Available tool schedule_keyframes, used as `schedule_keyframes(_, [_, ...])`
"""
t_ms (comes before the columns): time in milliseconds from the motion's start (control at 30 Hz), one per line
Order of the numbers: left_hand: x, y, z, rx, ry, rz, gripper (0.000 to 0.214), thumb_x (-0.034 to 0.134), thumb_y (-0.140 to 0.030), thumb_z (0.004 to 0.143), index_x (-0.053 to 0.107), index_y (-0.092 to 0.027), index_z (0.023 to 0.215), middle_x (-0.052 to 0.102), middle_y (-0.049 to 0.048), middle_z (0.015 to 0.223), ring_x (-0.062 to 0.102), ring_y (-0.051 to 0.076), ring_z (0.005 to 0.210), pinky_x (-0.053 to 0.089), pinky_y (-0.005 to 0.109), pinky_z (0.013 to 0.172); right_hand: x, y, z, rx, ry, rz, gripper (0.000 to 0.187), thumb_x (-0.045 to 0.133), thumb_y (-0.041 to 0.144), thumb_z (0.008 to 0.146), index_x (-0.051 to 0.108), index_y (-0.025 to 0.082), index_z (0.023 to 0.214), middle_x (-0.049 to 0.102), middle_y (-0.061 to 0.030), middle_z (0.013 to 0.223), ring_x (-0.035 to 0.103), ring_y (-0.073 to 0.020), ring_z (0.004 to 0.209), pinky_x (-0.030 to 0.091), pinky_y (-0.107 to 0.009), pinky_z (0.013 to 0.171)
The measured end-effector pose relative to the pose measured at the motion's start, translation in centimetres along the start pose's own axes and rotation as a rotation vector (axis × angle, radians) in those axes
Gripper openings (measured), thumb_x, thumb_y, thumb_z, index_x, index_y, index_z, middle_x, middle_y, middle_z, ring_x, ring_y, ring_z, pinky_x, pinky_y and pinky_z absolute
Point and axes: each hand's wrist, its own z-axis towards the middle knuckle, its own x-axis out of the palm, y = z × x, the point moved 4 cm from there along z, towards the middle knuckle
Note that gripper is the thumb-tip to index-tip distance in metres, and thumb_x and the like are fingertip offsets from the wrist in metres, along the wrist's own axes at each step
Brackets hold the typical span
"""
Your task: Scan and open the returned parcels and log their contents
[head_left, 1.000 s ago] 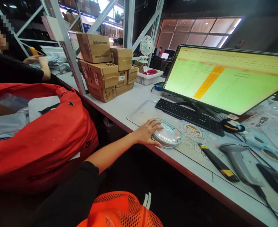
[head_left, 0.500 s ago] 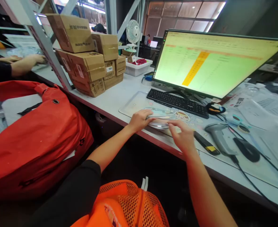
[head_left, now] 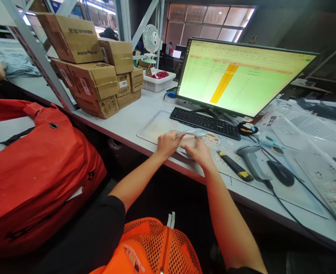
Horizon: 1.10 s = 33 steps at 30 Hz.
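- Both hands now meet on the clear round packet at the desk's front edge; half a second ago the right hand hovered just short of it, and a second ago only the left hand touched it as it lay flat on the desk mat.
- Head view: the left hand curls around the packet's near-left rim, fingers closed on it, lifting that edge so the packet sits tilted above the mat.
- Head view: the right hand lies under and against the packet's near-right side, fingers partly bent; how firmly it grips cannot be told.
- Head view: the packet is held just in front of the black keyboard, below the green-lit monitor.
- Head view: a yellow-and-black utility knife lies just right of the right hand, with a grey barcode scanner and a black mouse beyond it.
- Head view: stacked cardboard boxes stand at the desk's far left, a white basket and small fan behind them.
- Head view: a large red bag sits left of the person, and an orange mesh vest fills the lower foreground.
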Motion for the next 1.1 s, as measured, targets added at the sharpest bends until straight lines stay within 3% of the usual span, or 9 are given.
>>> schedule_keyframes(233, [0.1, -0.5, -1.2, 0.060, 0.035, -0.015, 0.032, 0.056, -0.050, 0.103, 0.071, -0.023, 0.111, 0.075, 0.0091, 0.108, 0.071, 0.025, 0.098, 0.044, 0.031, 0.076, 1.3, 0.4, -1.2, 0.043, -0.224, 0.464, 0.065, 0.071, 0.053, 0.071, 0.064, 0.014, 0.122, 0.072, -0.0113, 0.113, 0.065, -0.0240, 0.099, 0.054, -0.041, 0.094])
schedule_keyframes(333, [-0.1, -0.4, -1.2, 0.034, 0.039, 0.001, 0.025, 0.057, -0.042, 0.103, 0.071, -0.023, 0.111, 0.075, 0.0091, 0.109, 0.072, 0.026, 0.099, 0.047, 0.032, 0.078, -0.5, -0.1, -3.2, 0.061, -0.434, 0.579, 0.063, 0.077, 0.047, 0.070, 0.064, 0.015, 0.122, 0.069, -0.0106, 0.121, 0.064, -0.0230, 0.106, 0.054, -0.038, 0.095])
schedule_keyframes(467, [-0.2, 1.5, -0.1, -0.016, 0.012, 0.007, 0.026, 0.059, -0.037, 0.102, 0.070, -0.020, 0.118, 0.073, 0.0130, 0.124, 0.070, 0.030, 0.114, 0.052, 0.037, 0.091, -4.2, -2.2, -6.0, 0.155, -0.602, 0.810, 0.062, 0.079, 0.044, 0.071, 0.060, 0.021, 0.126, 0.065, -0.0073, 0.123, 0.066, -0.0185, 0.093, 0.053, -0.025, 0.063])
schedule_keyframes(633, [-0.4, 3.4, 0.9, 0.164, 0.121, -0.017, 0.069, 0.073, -0.056, 0.090, 0.060, -0.010, 0.140, 0.048, 0.0242, 0.157, 0.035, 0.040, 0.153, 0.029, 0.056, 0.125, -7.2, -3.7, -9.8, 0.211, -0.499, 1.090, 0.047, 0.081, 0.042, 0.073, 0.065, 0.026, 0.114, 0.066, -0.0014, 0.114, 0.059, -0.0095, 0.074, 0.045, -0.018, 0.051])
schedule_keyframes(700, [-1.2, 2.9, -0.3, 0.214, 0.107, -0.070, 0.090, 0.073, -0.071, 0.082, 0.054, -0.012, 0.147, 0.036, 0.0243, 0.165, 0.018, 0.046, 0.158, 0.010, 0.067, 0.127, -6.7, -3.5, -11.5, 0.259, -0.459, 1.166, 0.047, 0.082, 0.044, 0.073, 0.066, 0.026, 0.113, 0.067, -0.0006, 0.109, 0.055, -0.0076, 0.067, 0.045, -0.019, 0.051])
schedule_keyframes(767, [-1.9, 1.2, -3.1, 0.324, 0.101, -0.244, 0.107, 0.073, -0.079, 0.076, 0.041, -0.018, 0.158, 0.024, 0.0205, 0.171, 0.006, 0.045, 0.160, 0.006, 0.069, 0.127, -5.2, -2.8, -13.3, 0.285, -0.404, 1.168, 0.049, 0.077, 0.051, 0.078, 0.065, 0.026, 0.119, 0.068, -0.0028, 0.112, 0.056, -0.0087, 0.068, 0.046, -0.021, 0.052])
schedule_keyframes(867, [-1.4, -1.9, -9.2, 0.489, 0.234, -0.654, 0.138, 0.077, -0.083, 0.065, 0.002, -0.029, 0.168, 0.017, 0.0200, 0.173, 0.024, 0.041, 0.158, 0.030, 0.060, 0.125, -1.5, -1.0, -16.0, 0.294, -0.256, 1.108, 0.058, 0.063, 0.063, 0.088, 0.059, 0.027, 0.134, 0.068, -0.0091, 0.124, 0.066, -0.0161, 0.082, 0.052, -0.026, 0.057])
schedule_keyframes(933, [-0.5, -2.9, -12.6, 0.475, 0.233, -0.836, 0.139, 0.078, -0.079, 0.068, -0.007, -0.031, 0.166, 0.023, 0.0214, 0.169, 0.037, 0.039, 0.152, 0.038, 0.059, 0.120, 1.1, -0.2, -17.6, 0.302, -0.124, 1.086, 0.062, 0.058, 0.066, 0.091, 0.054, 0.028, 0.140, 0.068, -0.0114, 0.129, 0.069, -0.0224, 0.099, 0.059, -0.033, 0.070])
schedule_keyframes(1100, [1.0, -2.1, -15.7, 0.357, 0.128, -0.889, 0.100, 0.071, -0.076, 0.080, 0.031, -0.030, 0.160, 0.040, 0.0182, 0.155, 0.045, 0.037, 0.144, 0.041, 0.056, 0.118, 3.8, -1.3, -20.0, 0.286, 0.169, 0.992, 0.065, 0.066, 0.071, 0.084, 0.062, 0.027, 0.131, 0.069, -0.0111, 0.128, 0.064, -0.0288, 0.123, 0.055, -0.044, 0.103])
